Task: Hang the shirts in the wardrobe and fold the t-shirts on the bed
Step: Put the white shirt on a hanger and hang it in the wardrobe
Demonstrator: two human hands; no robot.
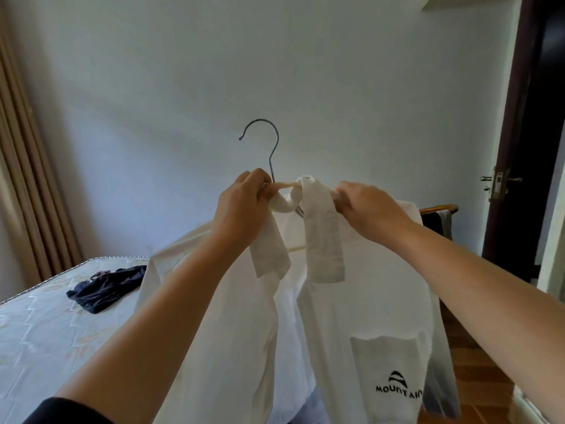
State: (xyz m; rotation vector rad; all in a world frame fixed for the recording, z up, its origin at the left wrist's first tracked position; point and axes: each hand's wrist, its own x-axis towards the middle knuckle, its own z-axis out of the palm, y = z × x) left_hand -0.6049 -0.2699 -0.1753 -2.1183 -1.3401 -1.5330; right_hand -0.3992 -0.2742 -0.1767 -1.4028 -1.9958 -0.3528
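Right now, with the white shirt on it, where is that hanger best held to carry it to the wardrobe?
Probably the hanger at its wooden bar below the metal hook, coming from the left, where the left hand grips it. The hook stands upright and bare, so it is left free for hanging, with the white shirt balanced beneath.

Bedroom in a home: quilted bed (46,332) at left, beige pleated curtains (27,179), plain pale wall (305,71), dark wooden door (532,133) with lock plate (498,183), reddish-brown floor (489,384). Curved wooden piece beside the door, possibly a chair back (440,208).
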